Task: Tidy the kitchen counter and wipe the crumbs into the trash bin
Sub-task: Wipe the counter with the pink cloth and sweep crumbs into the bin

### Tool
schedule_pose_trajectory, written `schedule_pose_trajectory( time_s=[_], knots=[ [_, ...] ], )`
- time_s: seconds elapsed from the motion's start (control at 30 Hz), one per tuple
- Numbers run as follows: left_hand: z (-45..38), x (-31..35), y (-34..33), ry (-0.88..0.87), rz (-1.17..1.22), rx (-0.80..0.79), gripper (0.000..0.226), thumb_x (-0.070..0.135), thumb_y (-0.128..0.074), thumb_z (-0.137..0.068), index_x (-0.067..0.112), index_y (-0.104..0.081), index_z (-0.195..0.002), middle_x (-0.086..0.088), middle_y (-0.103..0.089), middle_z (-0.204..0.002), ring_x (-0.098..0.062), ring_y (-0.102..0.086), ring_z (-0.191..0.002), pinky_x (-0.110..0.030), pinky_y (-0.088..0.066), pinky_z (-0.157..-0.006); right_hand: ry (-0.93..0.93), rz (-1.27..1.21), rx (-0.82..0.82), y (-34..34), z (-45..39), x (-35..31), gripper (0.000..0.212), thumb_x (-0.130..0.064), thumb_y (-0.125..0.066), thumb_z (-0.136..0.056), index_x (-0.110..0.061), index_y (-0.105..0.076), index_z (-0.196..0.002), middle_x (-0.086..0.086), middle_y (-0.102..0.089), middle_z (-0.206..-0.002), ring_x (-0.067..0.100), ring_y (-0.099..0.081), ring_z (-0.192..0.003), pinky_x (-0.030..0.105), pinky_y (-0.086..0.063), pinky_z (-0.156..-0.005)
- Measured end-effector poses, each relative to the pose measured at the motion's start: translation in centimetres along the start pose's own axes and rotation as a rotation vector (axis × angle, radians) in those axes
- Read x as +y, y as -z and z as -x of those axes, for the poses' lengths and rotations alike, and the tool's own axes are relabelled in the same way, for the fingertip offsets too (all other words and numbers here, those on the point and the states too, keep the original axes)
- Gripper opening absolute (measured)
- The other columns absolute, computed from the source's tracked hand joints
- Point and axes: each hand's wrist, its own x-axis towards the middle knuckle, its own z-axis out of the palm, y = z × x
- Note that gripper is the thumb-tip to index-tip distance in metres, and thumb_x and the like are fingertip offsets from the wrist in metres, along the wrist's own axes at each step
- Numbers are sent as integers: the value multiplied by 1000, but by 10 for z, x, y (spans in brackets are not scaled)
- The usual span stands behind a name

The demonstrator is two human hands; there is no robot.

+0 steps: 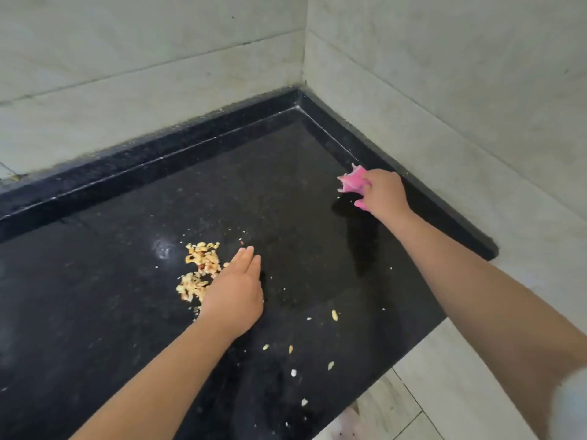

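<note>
The person's left hand [233, 292] is lying flat on the glossy, speckled black stone table [111, 312], fingers straight and together, its edge touching a heap of pale yellow, jagged crumbs [200, 271]. Loose flakes are lying scattered toward the table's front edge. Well apart, near the raised black rim by the corner, the right hand [382, 193] is holding its grip closed around a bunched pink cloth [351, 181], soft folds sticking out past the fingers. Pale matte tiles are lining both walls.

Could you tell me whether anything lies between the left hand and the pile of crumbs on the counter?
Nothing visible does: the left hand lies open on the black counter, right beside the crumb pile.
</note>
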Motion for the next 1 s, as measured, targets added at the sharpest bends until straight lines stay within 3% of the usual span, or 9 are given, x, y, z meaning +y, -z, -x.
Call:
schedule_pose_trajectory(
  time_s=[0.07,0.13,0.3,0.4,0.47,0.57,0.7,0.83,1.0],
  knots=[
    [-10,7,-1,38,38,12,52,21,-23,-103,10,-5,-151,0,4,-159,-11,1,-148,-20,-12,-117,-58,80,-36,-22,-14,-2,47,-6,-59,-83,-11,-49,-129,15,-54,-127,33,-51,-112,36,-40,-92],
    [-15,8,0,86,78,25,51,20,-25,-103,10,-9,-150,0,-1,-159,-11,-1,-148,-20,-12,-117,-73,34,-49,-38,-12,-10,46,-2,-52,-85,-14,-47,-129,17,-54,-123,34,-47,-110,37,-40,-90],
    [-13,-10,7,216,199,88,48,12,-30,-101,10,-24,-148,-2,-17,-158,-14,-14,-147,-26,-18,-116,283,-257,-270,-48,71,-45,44,0,-58,-80,-15,-58,-121,12,-58,-99,26,-45,-84,40,-49,-84],
    [-14,-17,11,253,238,106,46,8,-34,-99,8,-32,-145,-5,-26,-155,-18,-21,-145,-30,-21,-116,375,-451,-472,-42,116,-56,34,-3,-49,-88,-13,-59,-119,9,-58,-101,17,-50,-75,12,-44,-72],
    [-17,-14,14,237,238,112,46,6,-34,-98,6,-33,-144,-7,-28,-154,-19,-22,-145,-30,-21,-116,360,-485,-446,-25,124,-47,31,-5,-43,-91,-9,-61,-117,15,-62,-104,15,-47,-79,9,-31,-66],
    [-25,5,15,180,231,124,46,6,-33,-99,5,-33,-144,-8,-29,-153,-18,-22,-145,-27,-19,-116,285,-500,-281,11,111,-12,27,-3,-47,-89,-5,-64,-110,10,-67,-97,19,-55,-83,8,-33,-68],
    [-46,48,8,47,140,-1,47,14,-29,-102,9,-23,-148,-4,-16,-158,-15,-12,-147,-22,-13,-116,180,-233,-165,36,68,50,28,-5,-46,-92,-10,-62,-115,1,-52,-82,14,-50,-72,14,-31,-58],
    [-61,91,-1,5,13,-126,48,19,-22,-104,6,-16,-149,-8,-8,-159,-20,-5,-148,-26,-14,-116,88,-88,-195,16,65,80,32,-3,-51,-89,-10,-59,-119,14,-60,-101,25,-54,-82,29,-45,-77],
    [-65,91,-6,3,-116,-189,49,11,-22,-103,7,-10,-150,-7,-1,-159,-22,1,-148,-29,-21,-115,94,-153,-184,4,121,57,31,-10,-53,-91,-12,-55,-122,0,-45,-91,18,-47,-91,30,-45,-87]
  ],
)
